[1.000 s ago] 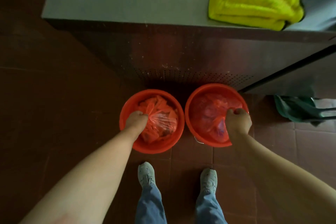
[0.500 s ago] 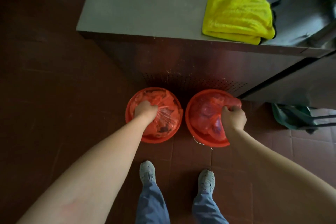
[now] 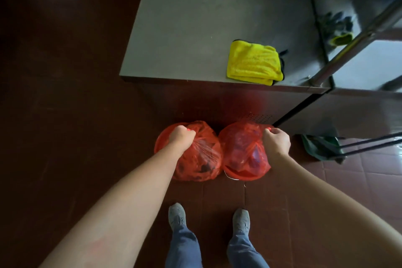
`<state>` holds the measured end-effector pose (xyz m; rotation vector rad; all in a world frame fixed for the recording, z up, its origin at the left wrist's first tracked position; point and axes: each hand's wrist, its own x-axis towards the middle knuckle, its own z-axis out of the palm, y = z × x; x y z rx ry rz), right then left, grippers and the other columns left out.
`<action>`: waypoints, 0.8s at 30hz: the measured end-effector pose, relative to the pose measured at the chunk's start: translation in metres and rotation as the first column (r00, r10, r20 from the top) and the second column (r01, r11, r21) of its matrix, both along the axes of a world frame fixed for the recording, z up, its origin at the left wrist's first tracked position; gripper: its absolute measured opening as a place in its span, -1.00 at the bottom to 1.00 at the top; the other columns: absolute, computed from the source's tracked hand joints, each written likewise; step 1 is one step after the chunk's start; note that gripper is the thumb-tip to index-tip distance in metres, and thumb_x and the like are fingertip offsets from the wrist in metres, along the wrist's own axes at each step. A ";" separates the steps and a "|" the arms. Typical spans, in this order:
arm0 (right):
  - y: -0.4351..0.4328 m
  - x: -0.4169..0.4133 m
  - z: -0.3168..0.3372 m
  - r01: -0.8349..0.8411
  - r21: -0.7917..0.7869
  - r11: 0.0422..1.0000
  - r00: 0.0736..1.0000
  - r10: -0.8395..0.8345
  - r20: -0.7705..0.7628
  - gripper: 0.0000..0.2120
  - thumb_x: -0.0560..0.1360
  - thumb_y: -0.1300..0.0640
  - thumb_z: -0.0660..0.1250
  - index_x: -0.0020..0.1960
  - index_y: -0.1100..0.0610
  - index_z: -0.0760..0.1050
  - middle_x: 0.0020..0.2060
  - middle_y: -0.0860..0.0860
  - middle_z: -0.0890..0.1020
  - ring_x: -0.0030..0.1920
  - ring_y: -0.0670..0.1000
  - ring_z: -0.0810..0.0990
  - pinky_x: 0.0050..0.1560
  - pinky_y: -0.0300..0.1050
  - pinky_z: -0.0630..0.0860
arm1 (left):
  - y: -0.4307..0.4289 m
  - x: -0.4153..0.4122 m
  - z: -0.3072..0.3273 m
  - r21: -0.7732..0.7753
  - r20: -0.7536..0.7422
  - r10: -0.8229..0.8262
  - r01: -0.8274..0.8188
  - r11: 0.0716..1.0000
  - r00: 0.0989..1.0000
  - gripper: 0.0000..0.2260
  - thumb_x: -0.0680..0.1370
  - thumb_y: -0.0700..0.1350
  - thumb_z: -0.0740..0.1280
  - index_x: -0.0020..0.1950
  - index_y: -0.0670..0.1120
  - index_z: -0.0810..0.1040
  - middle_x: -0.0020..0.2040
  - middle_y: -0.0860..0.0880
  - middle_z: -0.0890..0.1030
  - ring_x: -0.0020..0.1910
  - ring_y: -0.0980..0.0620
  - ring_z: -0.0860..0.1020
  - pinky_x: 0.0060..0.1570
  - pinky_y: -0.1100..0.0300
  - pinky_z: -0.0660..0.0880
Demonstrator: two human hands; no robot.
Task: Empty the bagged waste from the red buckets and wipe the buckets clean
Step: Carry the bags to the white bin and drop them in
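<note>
Gripping bunched necks: left hand [image 3: 181,138] clenched on left bag [image 3: 200,159], right hand [image 3: 277,141] on right bag [image 3: 243,150]; both red, translucent, bulging, dark lumps inside.

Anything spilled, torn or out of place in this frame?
No spill or tear shows. The left hand grips the left bag and the right hand the right bag, both bulging above the left bucket and right bucket. Only a crumpled green fabric on the floor, right of the buckets, looks stray.
</note>
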<state>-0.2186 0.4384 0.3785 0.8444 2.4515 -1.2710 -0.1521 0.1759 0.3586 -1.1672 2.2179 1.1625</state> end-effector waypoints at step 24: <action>0.065 0.189 0.204 0.435 -0.158 0.887 0.890 -0.450 -0.072 -0.80 0.43 0.19 0.30 -0.37 0.15 0.51 -0.34 0.17 0.53 -0.20 0.17 0.51 0.07 0.21 0.57 | 0.080 0.026 0.222 -0.008 -0.116 -0.573 0.576 0.817 0.811 -0.67 0.48 -0.15 0.36 0.14 -0.35 0.63 0.12 -0.32 0.66 0.10 -0.28 0.65 0.06 -0.04 0.58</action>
